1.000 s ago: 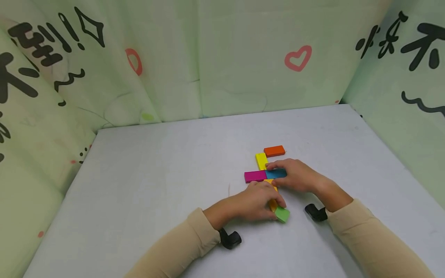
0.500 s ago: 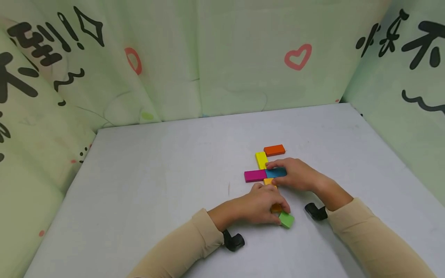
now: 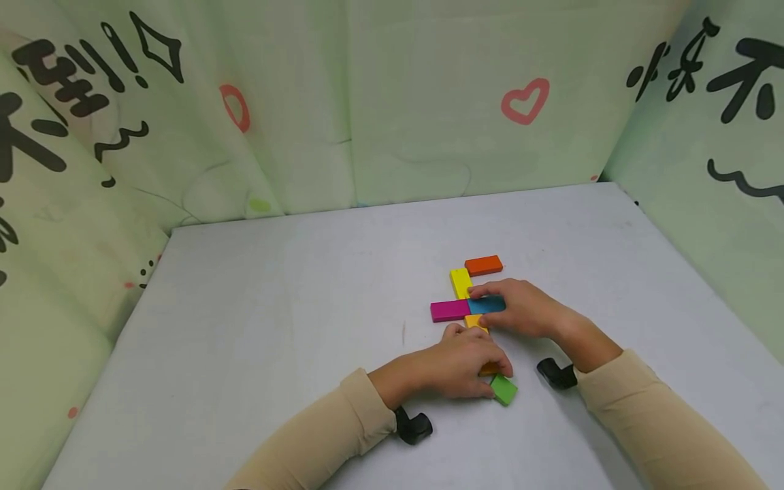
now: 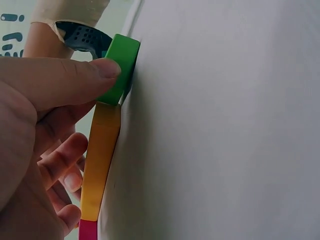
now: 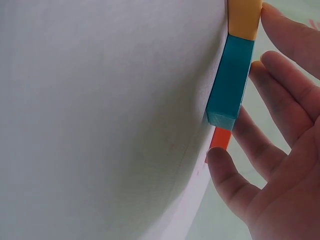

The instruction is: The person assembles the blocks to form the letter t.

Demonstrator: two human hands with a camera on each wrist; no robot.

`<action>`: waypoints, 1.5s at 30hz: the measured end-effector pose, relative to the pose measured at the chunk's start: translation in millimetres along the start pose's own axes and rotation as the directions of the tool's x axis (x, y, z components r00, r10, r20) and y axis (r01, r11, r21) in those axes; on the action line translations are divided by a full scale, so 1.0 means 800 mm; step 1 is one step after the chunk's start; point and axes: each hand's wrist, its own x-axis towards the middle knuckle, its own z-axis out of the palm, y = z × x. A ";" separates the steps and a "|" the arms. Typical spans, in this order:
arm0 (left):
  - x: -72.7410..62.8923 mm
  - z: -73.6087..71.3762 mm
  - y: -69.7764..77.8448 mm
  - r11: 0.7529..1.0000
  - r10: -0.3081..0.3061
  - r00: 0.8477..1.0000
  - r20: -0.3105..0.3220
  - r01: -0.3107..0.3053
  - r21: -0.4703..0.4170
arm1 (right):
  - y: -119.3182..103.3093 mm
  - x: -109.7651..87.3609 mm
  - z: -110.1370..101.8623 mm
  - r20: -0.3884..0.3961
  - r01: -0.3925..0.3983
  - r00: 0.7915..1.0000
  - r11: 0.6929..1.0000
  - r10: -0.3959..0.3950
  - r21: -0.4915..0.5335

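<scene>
My left hand (image 3: 462, 364) pinches a green block (image 3: 504, 390) between thumb and fingers, at the near end of a flat row of coloured blocks. In the left wrist view the thumb lies on the green block's face, and its corner meets the end of the amber block (image 4: 100, 165). Over the blue block (image 3: 485, 304) my right hand (image 3: 527, 309) reaches with loosely spread fingers. The right wrist view has its thumb tip at the edge of the amber block (image 5: 244, 19), other fingers beside the teal-blue block (image 5: 231, 80). The left hand covers part of the amber block.
A magenta block (image 3: 449, 311) lies end to end with the blue one. Farther back are a yellow block (image 3: 461, 282) and an orange-red block (image 3: 483, 265). The white table (image 3: 275, 306) is enclosed by pale green printed curtains (image 3: 404, 102).
The left hand has shifted slightly right and toward the near edge, carrying the green block along, with its angle turned a little. The right hand and the other blocks stay put.
</scene>
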 end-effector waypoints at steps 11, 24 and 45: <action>-0.002 0.001 0.000 1.000 -0.003 1.000 -0.013 0.003 -0.001 | -0.002 0.002 0.001 0.002 -0.002 1.000 1.000 0.002 -0.004; -0.009 -0.011 -0.007 1.000 -0.009 1.000 0.028 0.009 0.020 | 0.000 0.000 0.001 0.008 -0.018 1.000 1.000 0.018 0.011; -0.015 -0.035 -0.050 0.923 -0.328 0.936 -0.125 0.346 0.169 | -0.002 0.000 0.001 0.021 -0.048 0.999 0.999 0.047 0.013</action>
